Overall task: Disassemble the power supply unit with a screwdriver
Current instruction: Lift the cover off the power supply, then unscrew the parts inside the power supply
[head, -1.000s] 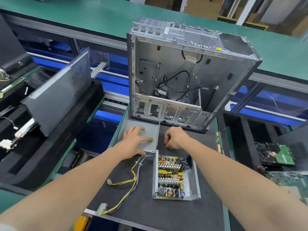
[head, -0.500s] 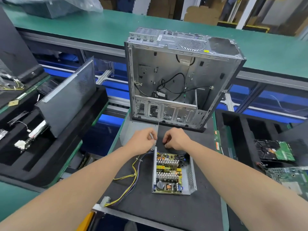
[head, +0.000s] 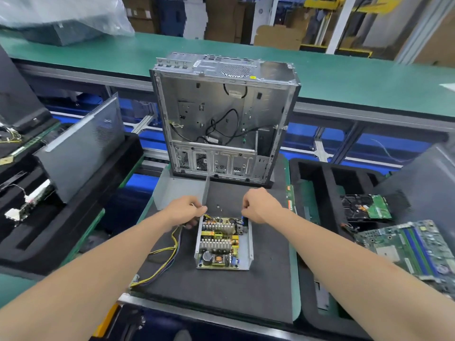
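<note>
The opened power supply unit (head: 222, 242) lies on the black mat (head: 221, 289), its circuit board, heat sinks and coils exposed. A yellow and black cable bundle (head: 160, 264) trails from its far left corner toward the mat's front edge. My left hand (head: 186, 211) grips that far left corner where the cables leave, fingers curled. At the far right corner, my right hand (head: 261, 207) grips the casing. The removed grey cover (head: 177, 190) lies just behind my left hand. Small screws (head: 218, 206) sit on the mat between my hands. No screwdriver is in view.
An empty computer case (head: 221, 124) stands upright behind the mat. A grey side panel (head: 78, 148) leans in the black foam tray on the left. On the right lie a hard drive (head: 366, 207) and a motherboard (head: 413, 247). A green conveyor (head: 344, 77) runs behind.
My left hand left the grey cover and came to the unit's far left corner. My right hand shifted right to the far right corner. The view has risen.
</note>
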A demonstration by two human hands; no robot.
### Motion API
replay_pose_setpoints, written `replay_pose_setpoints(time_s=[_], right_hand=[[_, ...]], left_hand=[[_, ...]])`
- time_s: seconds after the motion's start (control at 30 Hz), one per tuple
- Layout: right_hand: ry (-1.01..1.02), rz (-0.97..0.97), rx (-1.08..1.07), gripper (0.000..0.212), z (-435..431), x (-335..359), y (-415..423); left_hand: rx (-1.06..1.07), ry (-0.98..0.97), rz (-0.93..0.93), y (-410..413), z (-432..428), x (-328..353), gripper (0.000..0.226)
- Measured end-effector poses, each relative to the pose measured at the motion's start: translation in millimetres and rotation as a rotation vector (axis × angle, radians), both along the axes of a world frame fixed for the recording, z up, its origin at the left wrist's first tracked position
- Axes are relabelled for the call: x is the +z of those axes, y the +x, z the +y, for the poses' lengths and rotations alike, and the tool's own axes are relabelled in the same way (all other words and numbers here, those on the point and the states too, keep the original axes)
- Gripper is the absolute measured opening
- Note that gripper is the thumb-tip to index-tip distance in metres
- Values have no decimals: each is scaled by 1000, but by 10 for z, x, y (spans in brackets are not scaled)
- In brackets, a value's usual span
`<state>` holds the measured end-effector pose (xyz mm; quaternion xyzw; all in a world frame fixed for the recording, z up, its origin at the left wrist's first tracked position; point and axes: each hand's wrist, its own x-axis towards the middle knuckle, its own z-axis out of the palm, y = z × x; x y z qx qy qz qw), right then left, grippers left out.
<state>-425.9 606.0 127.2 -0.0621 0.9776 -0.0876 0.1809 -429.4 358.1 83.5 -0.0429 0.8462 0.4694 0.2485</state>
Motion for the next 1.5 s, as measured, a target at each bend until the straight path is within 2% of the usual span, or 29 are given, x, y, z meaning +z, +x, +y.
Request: replay_pose_setpoints(time_s=[0.1,0.2,0.33,0.5,0.6,0.77,0.83,0.9,1.0,1.07,1.17,1.33,1.4,1.5], right_hand=[[-65,12,-39,13,143,-28,116],[-122,49,-72,11,300,-69,217],[-235,91,-141,7,507,-185,364],[-450,284,-389,25,874,-328,510],[-430,249,-479,14,1103,-396,558],[-227,202,-606,12,1340,-564,710],[-236,254,-572,12,1327,-616,736],[-336,303,-485,7,1225,-593,707],[-481,283,-372,4,981,-449,589],[-503,259,-324,8,830,-368,496],[-411,196,-309,16,671,-323,373],[-179,248,-573,16,814,-384,318],[-103,170,-632,17,917,-425,349],[0,88,-648,31,985,-510,413]], left_hand=[[-3,5,36,55,127,-31,22],[-56,-159,166,119,288,-32,28],[-85,-263,262,202,500,-29,31],[-89,-330,389,288,736,-79,25],[-8,-266,407,352,856,-157,27],[75,-324,443,437,1001,-270,29],[74,-320,461,433,991,-294,28],[82,-317,483,430,984,-306,27],[88,-328,501,430,989,-321,25],[94,-332,488,420,981,-320,23],[78,-358,459,397,970,-321,24],[71,-372,491,401,958,-335,22],[62,-360,522,416,957,-337,20],[43,-369,565,431,967,-329,24]])
